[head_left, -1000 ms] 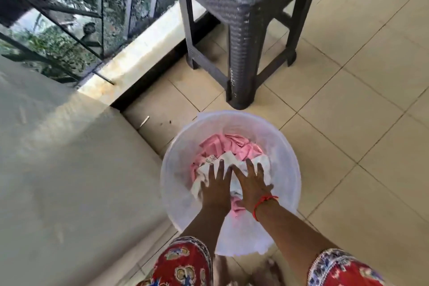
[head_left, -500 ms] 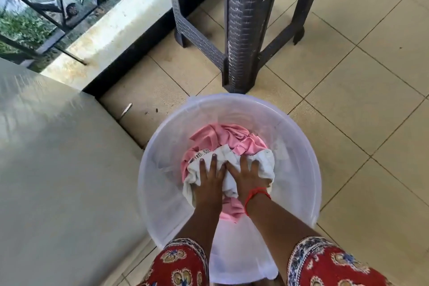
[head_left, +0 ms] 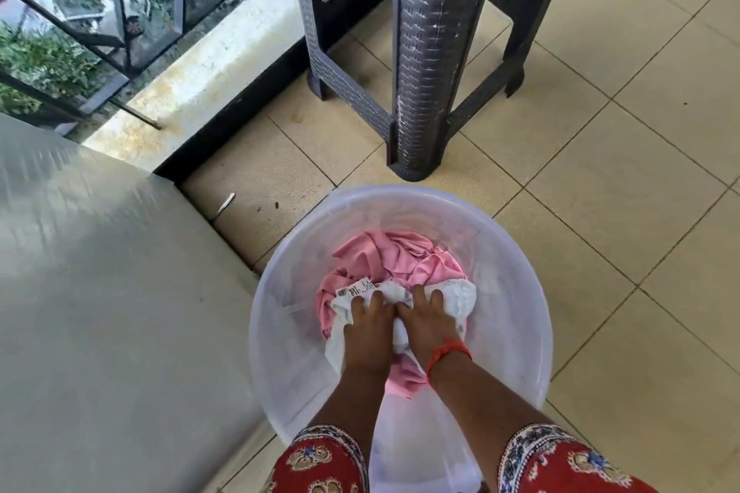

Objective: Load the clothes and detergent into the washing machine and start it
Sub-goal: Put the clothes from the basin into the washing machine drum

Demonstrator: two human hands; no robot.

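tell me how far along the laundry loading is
Done: nothing visibly loaded. In hand: left hand and right hand grip the white cloth atop the pink garment inside the translucent tub. Left: loading, detergent, starting.

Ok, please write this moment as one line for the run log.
stage: picking up clothes | left hand: grips white cloth | right hand: grips white cloth | pink cloth: underneath, in tub | washer: not loaded
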